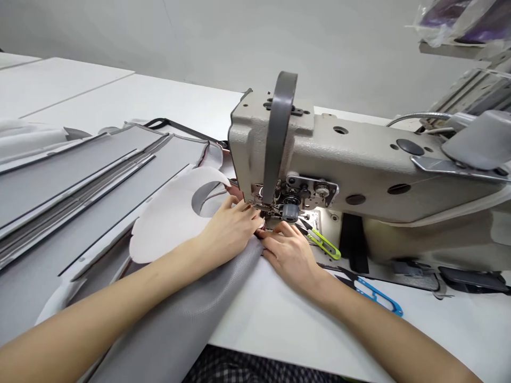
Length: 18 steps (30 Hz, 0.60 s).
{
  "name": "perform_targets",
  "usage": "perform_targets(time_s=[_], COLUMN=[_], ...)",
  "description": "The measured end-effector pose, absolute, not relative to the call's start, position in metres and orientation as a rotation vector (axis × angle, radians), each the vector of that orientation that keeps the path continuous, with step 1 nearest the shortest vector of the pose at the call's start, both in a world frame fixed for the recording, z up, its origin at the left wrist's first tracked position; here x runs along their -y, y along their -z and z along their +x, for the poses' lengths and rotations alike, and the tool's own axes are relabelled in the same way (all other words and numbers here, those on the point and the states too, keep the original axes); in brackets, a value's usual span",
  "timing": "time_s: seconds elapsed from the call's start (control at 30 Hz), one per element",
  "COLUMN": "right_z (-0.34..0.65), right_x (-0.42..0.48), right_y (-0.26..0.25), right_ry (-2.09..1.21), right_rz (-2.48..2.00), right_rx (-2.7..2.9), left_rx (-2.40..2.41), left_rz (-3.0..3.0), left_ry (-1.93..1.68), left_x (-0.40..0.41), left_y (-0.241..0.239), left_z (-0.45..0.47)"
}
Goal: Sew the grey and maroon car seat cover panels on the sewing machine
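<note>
My left hand (pixel 233 227) is beside the needle area of a sewing machine (pixel 319 154), its fingers curled closed on the edge of a grey mesh fabric piece (pixel 187 314). Across from it, my right hand (pixel 293 258) pinches the same edge just in front of the presser foot, its fingertips close to the left ones. The needle and the exact stitching spot are hidden behind the fingers and machine head. A pale foam-like panel (pixel 159 223) with a round cutout lies left of my left hand, on the larger grey sewn piece (pixel 91 213).
Yellow-green thread snips (pixel 329 247) lie on the machine bed, right of my right hand. Blue thread snips (pixel 379 297) rest nearer me, beside my right forearm. White tabletops (pixel 179 101) extend behind and left. Plastic-wrapped purple items (pixel 467 21) sit at upper right.
</note>
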State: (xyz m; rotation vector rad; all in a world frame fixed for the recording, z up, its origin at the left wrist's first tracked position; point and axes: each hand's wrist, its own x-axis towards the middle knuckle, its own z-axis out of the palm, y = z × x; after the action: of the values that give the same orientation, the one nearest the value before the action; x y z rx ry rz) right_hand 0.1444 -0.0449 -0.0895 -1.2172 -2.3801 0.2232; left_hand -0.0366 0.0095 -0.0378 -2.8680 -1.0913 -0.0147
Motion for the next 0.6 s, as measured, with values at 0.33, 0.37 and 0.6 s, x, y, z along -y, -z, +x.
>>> perform_targets(time_s=[0.33,0.37,0.6], right_z=[0.153,0.152,0.141], right_x=[0.041,0.041,0.043], right_y=[0.083,0.084,0.09], right_ry=[-0.454,-0.433,-0.236], right_rz=[-1.106,-1.098,-1.165], right_rx=[2.311,2.318,2.367], left_rx=[1.812,1.821,1.064], left_rz=[-3.143,-3.151,-3.192], left_ry=[0.354,0.36,0.095], left_x=[-0.037,-0.041,-0.043], left_y=[0.035,0.034,0.031], left_z=[-0.051,-0.053,-0.055])
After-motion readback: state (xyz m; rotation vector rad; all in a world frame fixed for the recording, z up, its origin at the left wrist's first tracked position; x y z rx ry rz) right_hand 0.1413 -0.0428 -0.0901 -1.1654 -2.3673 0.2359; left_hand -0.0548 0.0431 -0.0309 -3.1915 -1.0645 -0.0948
